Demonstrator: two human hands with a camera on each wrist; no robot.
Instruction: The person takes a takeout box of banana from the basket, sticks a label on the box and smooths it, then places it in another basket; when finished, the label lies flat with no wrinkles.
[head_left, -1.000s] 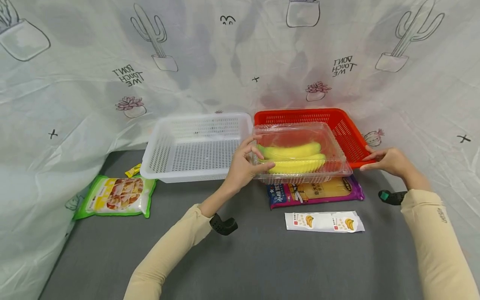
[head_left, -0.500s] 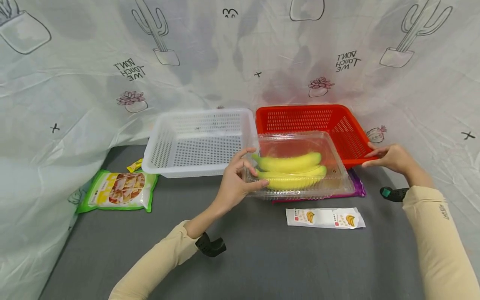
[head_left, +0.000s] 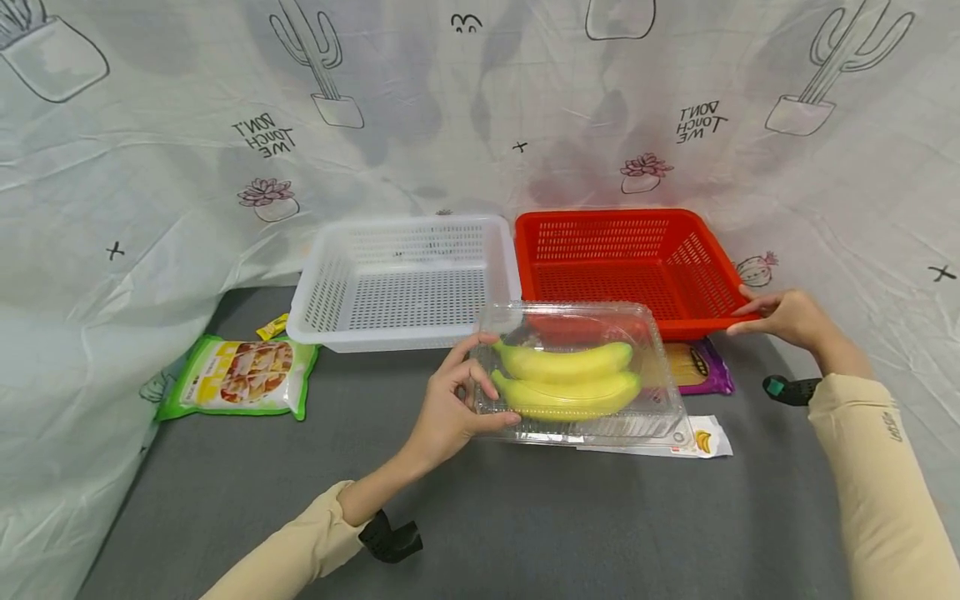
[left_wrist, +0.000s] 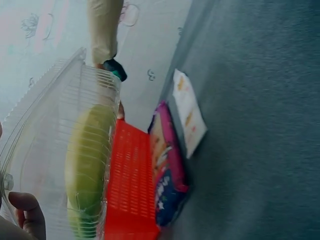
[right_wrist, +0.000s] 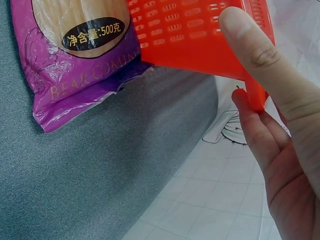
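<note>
My left hand (head_left: 450, 404) grips the left edge of a clear plastic clamshell box (head_left: 658, 417) with two yellow bananas (head_left: 566, 392) inside. The box is held in front of the red basket (head_left: 600, 279) and overlaps its near rim in the head view. In the left wrist view my thumb (left_wrist: 27, 205) lies against the clear plastic. With thumb and fingers my right hand (head_left: 798, 321) pinches the red basket's front right corner. A purple noodle packet (head_left: 705, 371), marked 500克 in the right wrist view, lies before the basket, partly hidden by the box.
A white perforated basket (head_left: 405, 337) stands left of the red one. On the grey table's left side are a green-edged food bag (head_left: 240, 379) and a small yellow packet (head_left: 272, 327). A white strip with banana pictures (head_left: 708, 437) is partly covered by the box. A printed cloth (head_left: 480, 100) hangs behind.
My left hand has brought the banana box out from over the red basket, toward me and slightly left, so the basket's inside now shows. My right hand stays at the basket corner.
</note>
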